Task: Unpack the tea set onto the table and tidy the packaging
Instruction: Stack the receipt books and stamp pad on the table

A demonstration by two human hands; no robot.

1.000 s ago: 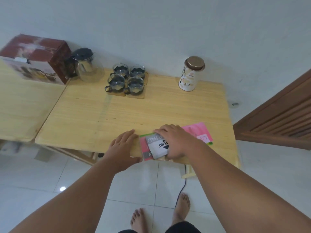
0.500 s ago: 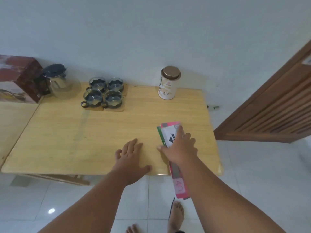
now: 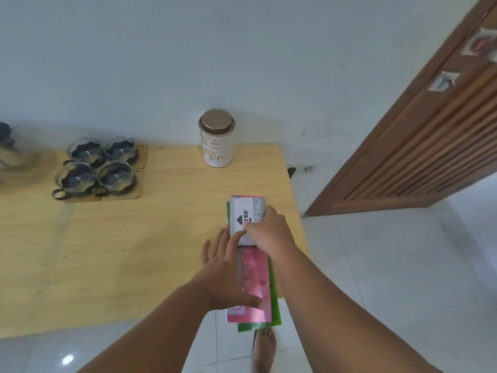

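Observation:
A flat stack of packaging (image 3: 255,281), pink on green with a white and grey pad on top, lies lengthwise near the right end of the wooden table (image 3: 107,251) and overhangs its front edge. My right hand (image 3: 269,227) grips the white pad on the stack's far half. My left hand (image 3: 226,270) lies flat along the stack's left side, thumb across the pink sheet. Several glass tea cups (image 3: 99,168) with dark holders sit on wooden coasters at the back left. A glass teapot (image 3: 18,157) is partly cut off at the left edge.
A white tea tin (image 3: 216,138) with a bronze lid stands at the back of the table against the wall. A slatted wooden door (image 3: 419,146) stands to the right. White floor tiles and my bare foot (image 3: 265,351) show below the table edge.
The packaging stack has been turned from crosswise to lengthwise and slid right. My left hand moved from flat on the table onto the stack. The view has shifted right; the red box is out of view.

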